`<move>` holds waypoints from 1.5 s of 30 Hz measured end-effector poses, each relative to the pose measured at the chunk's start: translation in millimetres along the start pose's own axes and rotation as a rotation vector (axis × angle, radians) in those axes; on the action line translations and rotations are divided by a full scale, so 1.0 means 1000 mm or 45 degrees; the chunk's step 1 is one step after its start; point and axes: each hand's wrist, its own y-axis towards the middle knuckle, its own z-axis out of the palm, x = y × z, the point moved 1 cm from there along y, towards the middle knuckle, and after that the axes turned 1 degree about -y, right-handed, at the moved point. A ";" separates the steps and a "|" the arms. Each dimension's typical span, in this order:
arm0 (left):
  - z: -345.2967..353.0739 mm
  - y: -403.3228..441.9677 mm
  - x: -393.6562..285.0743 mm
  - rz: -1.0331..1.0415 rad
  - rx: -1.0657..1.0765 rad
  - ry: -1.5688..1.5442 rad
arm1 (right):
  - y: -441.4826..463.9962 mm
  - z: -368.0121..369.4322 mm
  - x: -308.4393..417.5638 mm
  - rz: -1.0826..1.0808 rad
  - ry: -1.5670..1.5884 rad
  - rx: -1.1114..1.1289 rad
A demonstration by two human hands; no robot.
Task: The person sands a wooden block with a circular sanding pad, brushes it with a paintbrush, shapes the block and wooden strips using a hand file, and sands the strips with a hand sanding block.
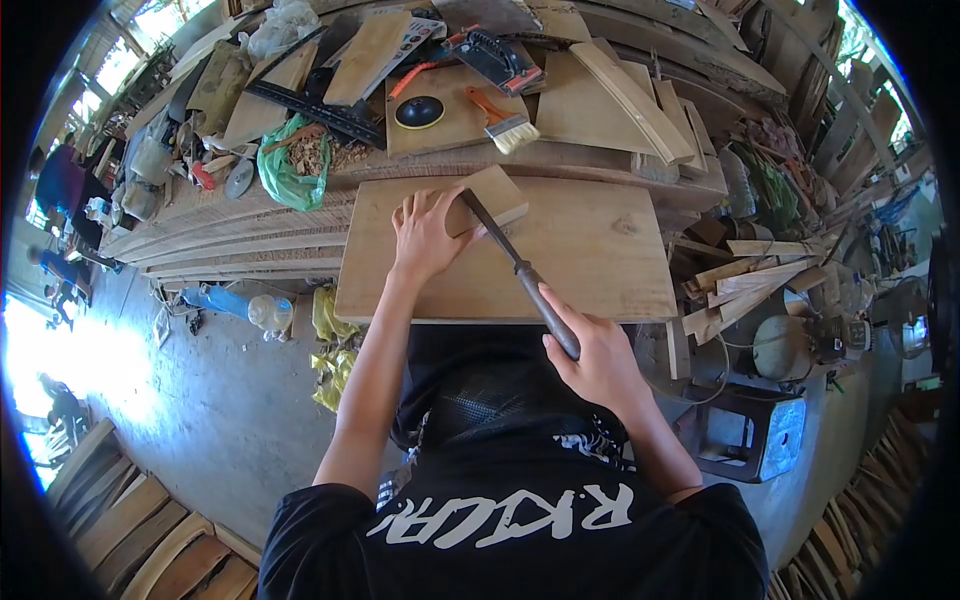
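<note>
My left hand [430, 232] grips a small wooden block [497, 192], pressing it onto a wide wooden board [590, 250]. Its fingers lie over the block's left side, with the thumb stretched toward the tool. In my right hand [592, 352] is a file [510, 250] with a dark handle, held by wrapped fingers. The long dark blade slants up to the left, and its tip lies against the block close to my left fingers. How the blade's face meets the wood is too small to tell.
Behind the board lie a paintbrush [503, 122], a black round pad [419, 112], a red-and-black tool [495, 60] and a green bag [295, 163] with shavings. Wood offcuts [760, 280] and a metal stool [745, 430] are at right. Other people [68, 190] are far left.
</note>
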 end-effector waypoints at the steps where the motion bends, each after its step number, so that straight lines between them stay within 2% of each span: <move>1: 0.002 0.000 0.003 -0.010 -0.003 -0.003 | -0.001 -0.001 0.001 0.006 -0.031 0.009; 10: 0.003 -0.001 0.000 -0.029 -0.096 -0.061 | 0.005 0.001 0.008 0.052 -0.132 0.045; 13: 0.005 -0.002 0.002 -0.016 -0.131 -0.089 | -0.002 -0.022 0.015 0.048 -0.065 0.070; 16: 0.011 0.000 0.007 0.014 -0.152 -0.111 | -0.006 -0.034 0.018 0.160 -0.058 0.194; 20: 0.012 0.000 0.011 0.035 -0.148 -0.141 | 0.003 -0.008 0.009 0.061 -0.101 0.014; 24: 0.009 -0.003 0.017 0.057 -0.142 -0.222 | 0.004 -0.024 0.017 0.157 -0.089 0.132; 27: 0.006 -0.005 0.018 0.141 -0.247 -0.274 | -0.002 -0.041 0.022 0.241 -0.020 0.219; 30: 0.003 -0.007 0.024 0.024 -0.258 -0.532 | -0.004 -0.038 0.016 0.240 -0.013 0.235; 33: 0.001 -0.012 0.028 -0.139 -0.285 -0.548 | 0.000 -0.015 0.007 0.142 -0.045 0.118; 36: -0.010 -0.020 0.020 -0.406 -0.109 0.073 | -0.003 -0.011 0.003 0.152 -0.015 0.132; 39: -0.006 -0.021 0.028 -0.409 -0.084 0.058 | -0.006 -0.031 0.001 0.294 0.122 0.288; 42: -0.010 -0.023 0.021 -0.397 -0.113 -0.058 | -0.010 -0.026 -0.025 0.082 0.264 0.061; 43: -0.010 -0.023 0.021 -0.378 -0.123 -0.144 | -0.013 -0.028 -0.030 0.297 0.304 0.159; 45: -0.010 -0.025 0.022 -0.343 -0.137 -0.312 | -0.019 -0.015 -0.051 0.227 0.160 0.098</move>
